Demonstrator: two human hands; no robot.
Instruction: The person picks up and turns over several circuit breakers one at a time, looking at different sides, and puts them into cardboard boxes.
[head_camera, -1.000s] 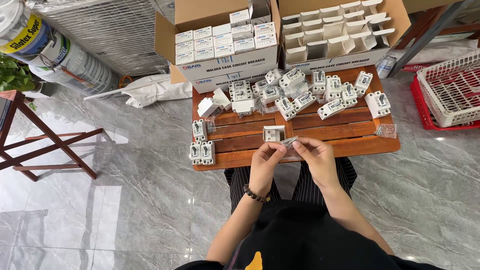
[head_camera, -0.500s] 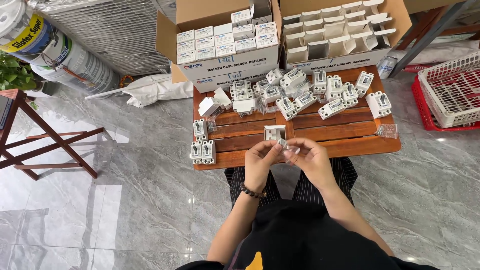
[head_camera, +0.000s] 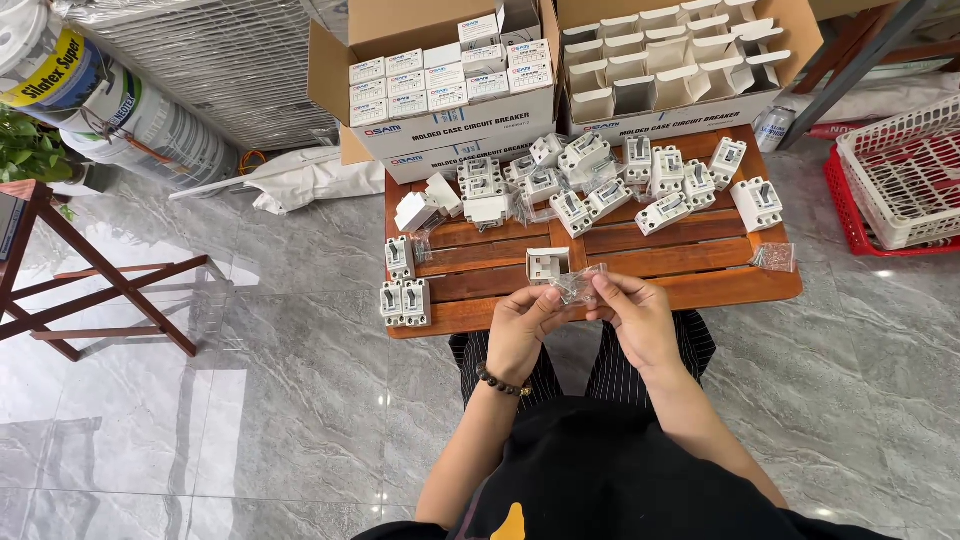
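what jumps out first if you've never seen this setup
Both hands, the left hand and right hand, pinch a small clear plastic bag at the near edge of a wooden table. A heap of white circuit breakers covers its far side, before two open cardboard boxes.

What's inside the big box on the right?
The right box holds rows of small white cartons, flaps open. Whatever sits inside them or beneath them is hidden.
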